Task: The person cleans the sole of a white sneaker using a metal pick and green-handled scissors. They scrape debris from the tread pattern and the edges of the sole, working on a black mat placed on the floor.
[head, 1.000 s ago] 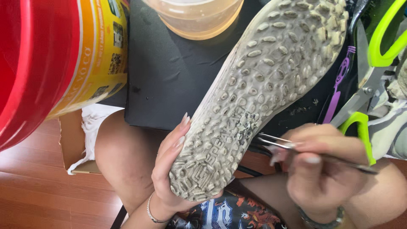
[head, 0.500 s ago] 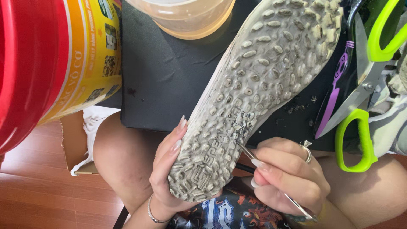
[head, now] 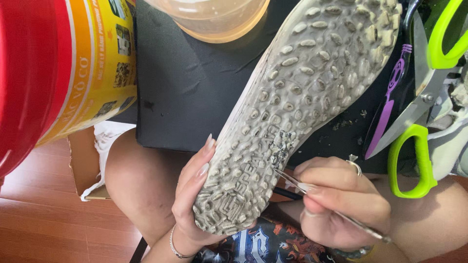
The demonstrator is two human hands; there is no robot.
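Reddish wooden floor (head: 44,229) shows at lower left, beneath a black mat (head: 195,92) spread across the person's lap. On it a dirty studded shoe sole (head: 297,102) lies facing up, its heel cupped by the left hand (head: 195,204), fingers curled around the edge. The right hand (head: 341,204) is closed on thin metal tweezers (head: 326,207), tip touching the sole's middle. Green-handled scissors (head: 419,122) lie just right; a red-and-yellow bucket (head: 53,73) stands left.

My left hand (head: 192,199) cups the heel of the upturned, studded shoe sole (head: 297,102) while my right hand (head: 341,204) presses a thin metal pick (head: 292,179) into its grimy tread (green-handled scissors (head: 419,122) lie just beside).
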